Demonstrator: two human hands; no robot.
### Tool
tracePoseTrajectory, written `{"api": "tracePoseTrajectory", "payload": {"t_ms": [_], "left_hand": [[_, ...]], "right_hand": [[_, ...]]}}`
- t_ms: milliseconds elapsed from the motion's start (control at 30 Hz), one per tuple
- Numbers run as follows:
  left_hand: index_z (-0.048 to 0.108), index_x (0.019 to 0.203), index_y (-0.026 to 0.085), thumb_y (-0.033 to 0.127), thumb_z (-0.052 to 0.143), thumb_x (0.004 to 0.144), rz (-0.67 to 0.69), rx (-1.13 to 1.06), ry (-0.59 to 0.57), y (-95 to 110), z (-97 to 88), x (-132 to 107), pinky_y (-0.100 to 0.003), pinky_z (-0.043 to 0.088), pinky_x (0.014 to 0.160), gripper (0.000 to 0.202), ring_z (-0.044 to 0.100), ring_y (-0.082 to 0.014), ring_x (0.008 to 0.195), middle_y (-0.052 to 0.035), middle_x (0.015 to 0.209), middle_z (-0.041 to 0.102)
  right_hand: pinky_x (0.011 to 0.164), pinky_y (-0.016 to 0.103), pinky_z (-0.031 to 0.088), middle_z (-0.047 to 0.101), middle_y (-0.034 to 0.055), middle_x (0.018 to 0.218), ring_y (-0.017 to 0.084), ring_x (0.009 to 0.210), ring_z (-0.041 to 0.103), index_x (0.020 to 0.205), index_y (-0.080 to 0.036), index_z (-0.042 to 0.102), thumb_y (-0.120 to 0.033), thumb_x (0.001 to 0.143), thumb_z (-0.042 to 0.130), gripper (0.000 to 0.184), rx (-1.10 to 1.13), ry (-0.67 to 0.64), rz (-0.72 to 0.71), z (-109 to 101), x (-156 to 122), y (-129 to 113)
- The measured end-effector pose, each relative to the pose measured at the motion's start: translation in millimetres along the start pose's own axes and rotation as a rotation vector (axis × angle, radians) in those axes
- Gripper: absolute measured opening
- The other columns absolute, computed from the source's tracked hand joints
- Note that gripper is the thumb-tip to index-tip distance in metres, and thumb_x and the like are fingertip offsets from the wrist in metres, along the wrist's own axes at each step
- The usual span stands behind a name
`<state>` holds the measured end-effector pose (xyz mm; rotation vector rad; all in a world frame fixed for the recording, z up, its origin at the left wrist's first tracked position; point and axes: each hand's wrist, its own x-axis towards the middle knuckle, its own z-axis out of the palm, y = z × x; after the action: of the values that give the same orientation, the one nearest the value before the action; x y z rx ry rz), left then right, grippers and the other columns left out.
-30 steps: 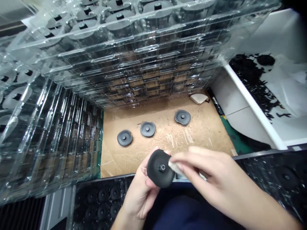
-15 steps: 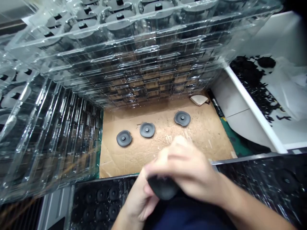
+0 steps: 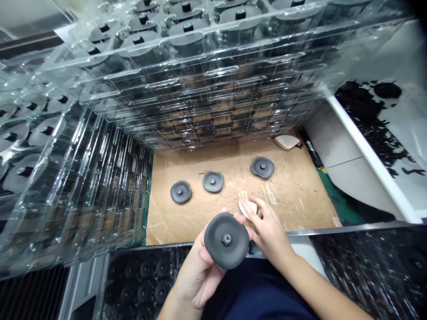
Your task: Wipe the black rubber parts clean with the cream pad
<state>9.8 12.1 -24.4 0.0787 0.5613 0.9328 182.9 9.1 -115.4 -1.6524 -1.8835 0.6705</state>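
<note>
My left hand [image 3: 200, 280] holds a dark grey rubber-like disc [image 3: 216, 251], rounded-square in outline, with a stud at its centre. The disc's dished face is turned up toward me. Just right of it, the fingers of my right hand [image 3: 271, 231] pinch a small pale wedge-shaped pad [image 3: 246, 209] low over the cardboard [image 3: 187, 224]. Beyond my hands lie three similar discs on the cardboard: a left one [image 3: 180, 192], a middle one [image 3: 212, 182] and a right one [image 3: 263, 167]. Some of their edges look ragged.
Tall stacks of clear plastic trays [image 3: 213, 73] filled with discs stand behind and at the left. Another pale wedge [image 3: 287, 142] lies at the back right. A white bin [image 3: 373, 160] at the right contains black scraps [image 3: 363, 111]. Dark trays [image 3: 143, 280] flank my lap.
My right hand has come off the disc and moved right, and the pale pad now shows in its fingers. The disc has turned from tilted to facing up. The view has shifted slightly.
</note>
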Motion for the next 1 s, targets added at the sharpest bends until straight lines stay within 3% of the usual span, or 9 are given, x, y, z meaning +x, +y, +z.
{"api": "tracePoseTrajectory", "payload": {"t_ms": [100, 267, 400, 467, 567, 667, 833, 933, 1000], "left_hand": [[0.069, 0.105, 0.026, 0.035, 0.077, 0.06, -0.017, -0.006, 0.032, 1, 3.9, 0, -0.028, 0.05, 0.089, 0.047, 0.067, -0.0224, 0.098, -0.0049, 0.113, 0.07], [0.069, 0.104, 0.026, 0.036, 0.078, 0.058, -0.007, -0.024, 0.107, -3, 5.5, -2, -0.029, 0.053, 0.085, 0.049, 0.067, -0.0223, 0.096, -0.0044, 0.11, 0.071], [0.069, 0.103, 0.025, 0.036, 0.08, 0.057, -0.004, -0.017, 0.163, -7, 6.7, -2, -0.026, 0.054, 0.081, 0.048, 0.067, -0.0209, 0.095, -0.0059, 0.109, 0.071], [0.068, 0.105, 0.025, 0.035, 0.081, 0.057, -0.001, 0.017, 0.2, -8, 9.4, -1, -0.026, 0.054, 0.08, 0.051, 0.067, -0.021, 0.095, -0.0057, 0.109, 0.07], [0.065, 0.109, 0.026, 0.03, 0.081, 0.058, 0.035, 0.093, 0.263, -10, 15.5, 1, -0.026, 0.053, 0.081, 0.054, 0.065, -0.0205, 0.098, -0.0045, 0.109, 0.07], [0.063, 0.112, 0.023, 0.024, 0.081, 0.059, 0.047, 0.174, 0.236, -13, 21.4, 2, -0.029, 0.049, 0.09, 0.057, 0.062, -0.0215, 0.103, -0.0057, 0.111, 0.068], [0.064, 0.108, 0.023, 0.021, 0.085, 0.052, 0.101, 0.269, 0.298, -15, 28.5, 1, -0.03, 0.047, 0.093, 0.06, 0.064, -0.0224, 0.101, -0.0049, 0.108, 0.069], [0.065, 0.107, 0.022, 0.024, 0.085, 0.051, 0.078, 0.287, 0.263, -17, 31.7, 0, -0.031, 0.047, 0.093, 0.06, 0.064, -0.023, 0.101, -0.0052, 0.102, 0.071], [0.067, 0.104, 0.024, 0.022, 0.084, 0.054, 0.076, 0.278, 0.229, -17, 31.8, -2, -0.031, 0.047, 0.093, 0.052, 0.064, -0.0217, 0.099, -0.0044, 0.1, 0.072]], "right_hand": [[0.075, 0.046, 0.052, 0.056, 0.0192, 0.111, 0.024, 0.079, 0.059, 0.116, -0.015, 0.063, -0.027, 0.089, 0.046, 0.034, 0.022, 0.04, 0.011, -5, 13, 0], [0.076, 0.031, 0.054, 0.066, 0.0095, 0.099, 0.019, 0.088, 0.064, 0.114, -0.019, 0.06, -0.023, 0.093, 0.041, 0.028, 0.167, 0.003, -0.042, -15, 9, -13], [0.06, 0.024, 0.055, 0.069, 0.0033, 0.078, 0.015, 0.068, 0.066, 0.099, -0.02, 0.066, -0.022, 0.091, 0.045, 0.023, 0.248, -0.067, -0.093, -23, 3, -25], [0.054, 0.023, 0.053, 0.069, 0.0033, 0.079, 0.015, 0.065, 0.065, 0.098, -0.02, 0.066, -0.021, 0.09, 0.047, 0.021, 0.25, -0.035, -0.052, -38, 9, -36], [0.067, 0.025, 0.053, 0.069, 0.0048, 0.098, 0.016, 0.085, 0.065, 0.107, -0.021, 0.061, -0.018, 0.09, 0.048, 0.022, 0.257, 0.073, -0.052, -71, 20, -65], [0.076, 0.031, 0.051, 0.07, 0.0065, 0.092, 0.017, 0.083, 0.063, 0.109, -0.015, 0.059, -0.012, 0.088, 0.047, 0.025, 0.284, 0.127, -0.341, -95, 21, -97], [0.064, 0.027, 0.049, 0.067, 0.0037, 0.078, 0.015, 0.068, 0.06, 0.096, -0.015, 0.064, -0.008, 0.086, 0.046, 0.021, 0.309, -0.099, -0.345, -99, 21, -115], [0.066, 0.032, 0.049, 0.067, 0.0084, 0.081, 0.018, 0.071, 0.059, 0.1, -0.009, 0.062, -0.007, 0.086, 0.045, 0.022, 0.285, 0.12, -0.403, -95, 24, -112], [0.068, 0.033, 0.049, 0.067, 0.0093, 0.081, 0.018, 0.072, 0.059, 0.102, -0.007, 0.061, -0.007, 0.086, 0.044, 0.023, 0.309, 0.119, -0.456, -97, 20, -108]]}}
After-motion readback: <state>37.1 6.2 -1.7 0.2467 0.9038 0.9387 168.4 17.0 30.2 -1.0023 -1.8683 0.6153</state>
